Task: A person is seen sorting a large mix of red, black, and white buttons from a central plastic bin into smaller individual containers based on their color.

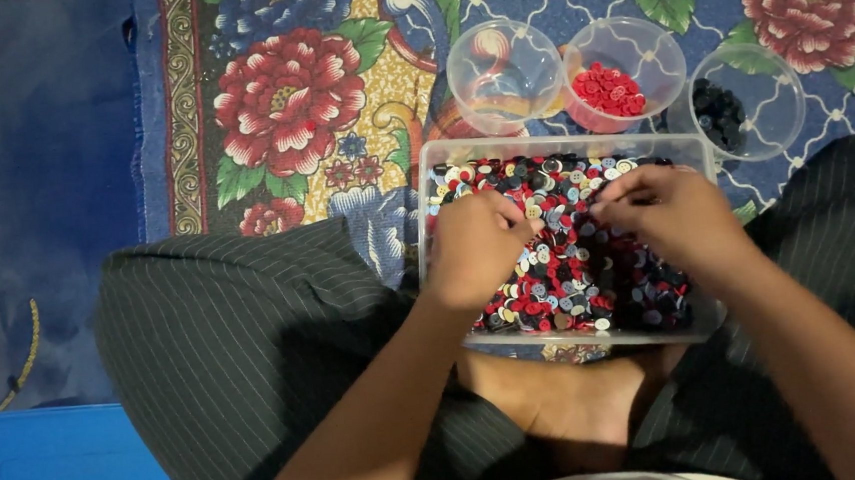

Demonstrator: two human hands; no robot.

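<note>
A clear rectangular plastic tray sits in front of my crossed legs, filled with mixed red, black, grey and cream buttons. My left hand rests knuckles-up on the buttons at the tray's left side, fingers curled down into them. My right hand lies over the right side, its fingertips pinched together among the buttons near the middle. Whether either hand holds a button is hidden by the fingers.
Three round clear cups stand beyond the tray: an empty one, one with red buttons, one with black buttons. All sit on a floral cloth. A blue plastic lid lies at lower left.
</note>
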